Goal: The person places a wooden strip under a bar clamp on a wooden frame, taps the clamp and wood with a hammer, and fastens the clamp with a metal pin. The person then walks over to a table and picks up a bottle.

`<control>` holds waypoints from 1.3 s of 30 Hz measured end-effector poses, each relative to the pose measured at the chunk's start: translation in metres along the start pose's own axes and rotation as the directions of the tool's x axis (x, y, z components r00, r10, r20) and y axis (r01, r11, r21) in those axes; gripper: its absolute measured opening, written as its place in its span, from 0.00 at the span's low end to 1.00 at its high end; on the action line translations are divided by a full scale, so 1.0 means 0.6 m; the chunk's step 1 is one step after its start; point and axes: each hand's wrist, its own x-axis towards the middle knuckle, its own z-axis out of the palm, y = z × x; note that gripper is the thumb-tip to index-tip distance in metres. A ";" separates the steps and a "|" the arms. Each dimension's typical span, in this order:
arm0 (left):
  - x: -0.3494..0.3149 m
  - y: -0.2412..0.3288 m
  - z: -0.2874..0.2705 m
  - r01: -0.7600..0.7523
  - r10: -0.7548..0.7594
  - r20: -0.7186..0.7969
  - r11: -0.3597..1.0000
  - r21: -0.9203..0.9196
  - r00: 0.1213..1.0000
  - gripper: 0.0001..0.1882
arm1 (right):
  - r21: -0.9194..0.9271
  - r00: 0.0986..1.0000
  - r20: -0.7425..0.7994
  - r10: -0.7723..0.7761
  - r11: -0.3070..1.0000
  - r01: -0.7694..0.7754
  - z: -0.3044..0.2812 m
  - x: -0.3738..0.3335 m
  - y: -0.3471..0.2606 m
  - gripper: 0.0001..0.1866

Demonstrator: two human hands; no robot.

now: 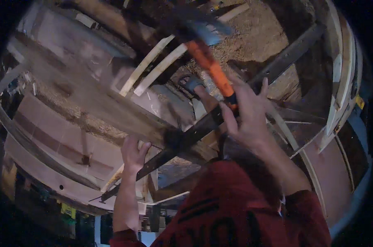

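My right hand (250, 113) is closed around the black end of a long orange handle, which looks like that of a hammer (213, 70). The tool's far end is dark and smeared by motion. Lower left, my left hand (133, 154) has its fingers and thumb closed over what appears to be a pale wooden strip (114, 177); most of the strip under the palm is hidden. Just right of that hand runs a long dark beam (198, 128), slanting from lower left to upper right, with small holes or marks along it.
A wide brown plank (91, 103) crosses the left side. Two pale wooden strips (155, 68) stick up beyond the dark beam. My sandalled foot (192, 84) is on the ground below, near sawdust (252, 41). Pale boards (341, 70) stand along the right.
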 end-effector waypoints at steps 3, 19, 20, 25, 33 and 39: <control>-0.004 0.011 0.005 0.030 -0.047 -0.083 0.981 -0.194 0.995 0.21 | 0.094 0.995 0.099 0.022 0.995 -0.031 0.002 -0.003 0.019 0.22; -0.015 -0.025 0.026 0.002 -0.019 -0.143 0.993 -0.118 0.989 0.17 | 0.268 1.000 -0.003 0.019 0.963 -0.017 0.021 -0.007 0.036 0.20; -0.018 -0.023 0.026 -0.006 -0.018 -0.170 0.991 -0.134 0.985 0.17 | 0.273 1.000 -0.006 0.005 0.962 -0.003 0.023 -0.009 0.036 0.20; -0.013 0.003 0.018 -0.085 0.068 -0.211 0.993 -0.076 0.975 0.18 | 0.167 0.997 -0.078 -0.019 0.986 0.032 0.023 -0.020 0.034 0.19; -0.019 0.036 0.001 0.032 -0.026 -0.236 0.999 0.021 0.971 0.25 | 0.139 0.974 -0.204 -0.096 0.982 0.126 0.043 -0.030 0.060 0.18; -0.025 0.038 0.008 0.018 0.001 -0.333 0.998 0.053 0.943 0.28 | 0.274 0.970 -0.232 -0.076 0.951 0.140 0.043 -0.019 0.058 0.17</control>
